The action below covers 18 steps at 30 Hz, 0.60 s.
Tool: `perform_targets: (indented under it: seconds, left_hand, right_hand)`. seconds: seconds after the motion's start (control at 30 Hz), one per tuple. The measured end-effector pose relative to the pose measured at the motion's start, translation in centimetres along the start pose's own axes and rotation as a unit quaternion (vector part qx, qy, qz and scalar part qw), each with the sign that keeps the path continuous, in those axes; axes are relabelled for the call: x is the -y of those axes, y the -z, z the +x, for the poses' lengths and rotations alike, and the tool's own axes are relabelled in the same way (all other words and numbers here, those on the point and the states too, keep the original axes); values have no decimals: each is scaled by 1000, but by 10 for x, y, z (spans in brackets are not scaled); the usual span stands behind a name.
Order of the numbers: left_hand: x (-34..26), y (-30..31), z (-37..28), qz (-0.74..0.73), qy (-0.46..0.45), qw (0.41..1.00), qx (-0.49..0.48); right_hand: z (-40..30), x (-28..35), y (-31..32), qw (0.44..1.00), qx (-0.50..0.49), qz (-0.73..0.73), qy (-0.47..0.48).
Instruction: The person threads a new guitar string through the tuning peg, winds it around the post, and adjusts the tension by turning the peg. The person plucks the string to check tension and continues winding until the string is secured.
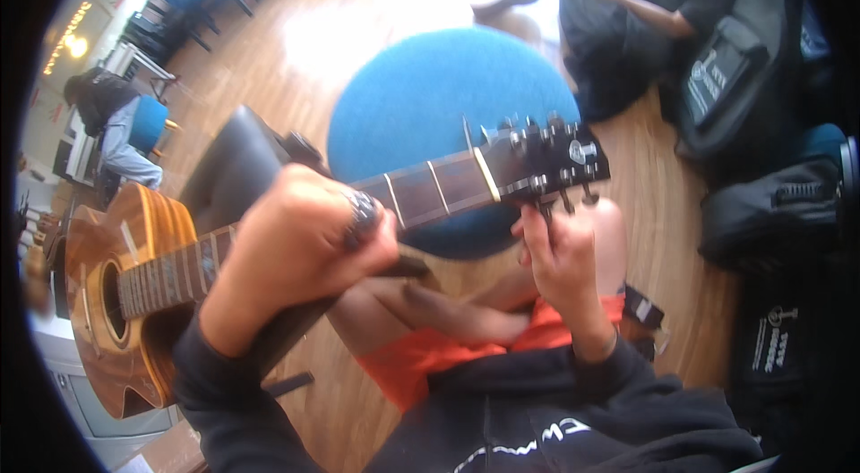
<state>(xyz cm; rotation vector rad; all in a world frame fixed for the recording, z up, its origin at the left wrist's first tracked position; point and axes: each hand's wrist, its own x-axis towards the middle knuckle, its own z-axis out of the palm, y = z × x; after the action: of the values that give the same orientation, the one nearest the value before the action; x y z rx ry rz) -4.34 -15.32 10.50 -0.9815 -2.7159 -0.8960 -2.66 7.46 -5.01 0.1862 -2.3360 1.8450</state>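
Note:
An acoustic guitar (151, 338) lies across in front of me, its wooden body at the left and its dark headstock (557, 154) at the right. My left hand (302, 238) is closed over the neck, blurred, gripping a small dark shiny object (363, 216) just above the fretboard (440, 187). I cannot tell what this object is. Beneath the lower edge of the headstock, my right hand (561, 248) pinches a tuning peg (545, 209) between thumb and finger. No strings can be made out along the fretboard near the white nut (487, 174).
A round blue upholstered stool (443, 83) stands beyond the neck. Black padded seating (232, 157) is beside it. Dark instrument bags (772, 204) line the right. One person (645, 23) holds a stringed instrument; another (114, 117) bends over at the left.

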Motion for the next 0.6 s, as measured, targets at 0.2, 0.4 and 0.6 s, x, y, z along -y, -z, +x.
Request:
perform_targets:
  seconds: [0.2,0.4,0.6]
  left_hand:
    - [-2,-8,-2,38,-10,999,-23]
    - [-4,-1,-3,82,26,996,-1]
    - [-4,2,-4,82,34,996,11]
  right_hand:
    - [-2,-5,1,717,289,592,-230]
    - [-4,-3,-1,590,199,737,-264]
    - [-7,6,-4,746,95,605,-260]
